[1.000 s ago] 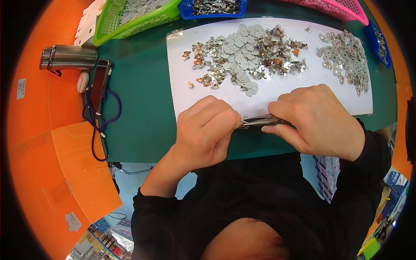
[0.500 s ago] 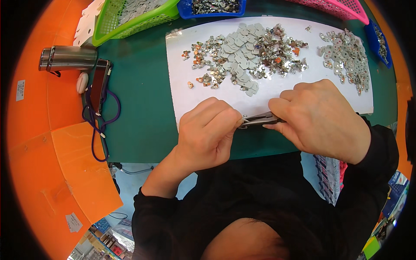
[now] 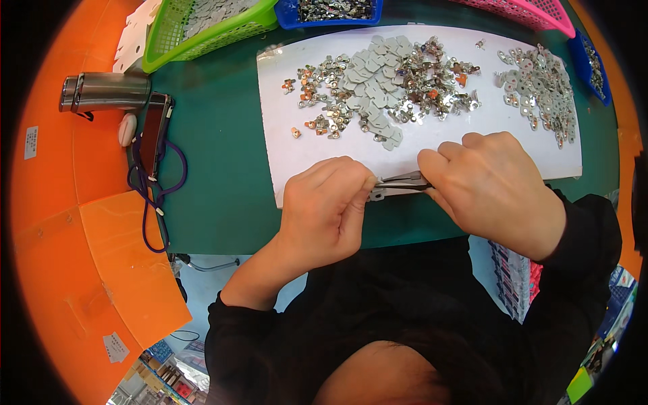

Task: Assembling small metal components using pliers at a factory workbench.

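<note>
Above the near edge of the white board [image 3: 290, 158], my left hand [image 3: 324, 209] is closed, thumb and fingers pinching a small metal part [image 3: 376, 194] whose edge pokes out. My right hand [image 3: 489, 189] grips a pair of thin dark tweezers [image 3: 405, 181]. Their tips point left and meet the part at my left fingertips. Beyond the hands lie a pile of flat grey plates [image 3: 378, 74], shiny small metal pieces [image 3: 432, 88] to its right and some coppery ones [image 3: 314, 88] to its left. Most of the pinched part is hidden by my fingers.
At the right of the board is another heap of small metal pieces [image 3: 540, 88]. Along the back stand a green basket [image 3: 209, 48], a blue tray [image 3: 331, 25] and a pink basket [image 3: 533, 15]. A steel flask [image 3: 111, 91] and a phone with a purple cord [image 3: 155, 135] lie left.
My right hand has shifted slightly down and left, and the tweezers now sit more level. More of the metal part shows below my left fingertips.
</note>
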### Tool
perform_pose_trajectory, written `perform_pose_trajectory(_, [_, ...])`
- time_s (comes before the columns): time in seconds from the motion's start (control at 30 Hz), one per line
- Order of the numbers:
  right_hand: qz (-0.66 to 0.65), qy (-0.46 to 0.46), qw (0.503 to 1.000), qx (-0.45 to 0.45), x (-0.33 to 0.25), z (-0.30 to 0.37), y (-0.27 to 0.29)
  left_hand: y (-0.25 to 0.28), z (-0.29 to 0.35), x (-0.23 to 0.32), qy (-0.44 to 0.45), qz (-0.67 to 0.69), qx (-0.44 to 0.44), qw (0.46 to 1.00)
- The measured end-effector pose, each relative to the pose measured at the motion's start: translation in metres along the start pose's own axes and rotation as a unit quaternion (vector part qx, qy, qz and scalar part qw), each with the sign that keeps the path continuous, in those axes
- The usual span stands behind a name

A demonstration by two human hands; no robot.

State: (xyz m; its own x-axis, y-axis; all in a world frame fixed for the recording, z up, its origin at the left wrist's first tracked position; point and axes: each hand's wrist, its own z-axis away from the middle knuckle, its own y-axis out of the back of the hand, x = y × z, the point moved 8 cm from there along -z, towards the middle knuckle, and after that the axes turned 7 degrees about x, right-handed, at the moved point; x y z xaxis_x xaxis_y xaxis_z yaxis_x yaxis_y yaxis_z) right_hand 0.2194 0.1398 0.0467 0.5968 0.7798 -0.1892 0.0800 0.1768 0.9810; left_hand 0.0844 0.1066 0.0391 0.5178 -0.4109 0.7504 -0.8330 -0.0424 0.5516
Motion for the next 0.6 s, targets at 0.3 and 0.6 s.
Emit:
perform_pose_trajectory(0.3, [-0.042,-0.006,0.998,0.053,0.005,0.004,-0.002,-0.002,-0.001,-0.005,0.018,0.016,0.011,1.0])
perform_pose_trajectory(0.6, [-0.078,-0.028,0.993,0.081,0.008,0.019,-0.02,-0.008,-0.005,0.007,-0.013,0.002,-0.013,1.0])
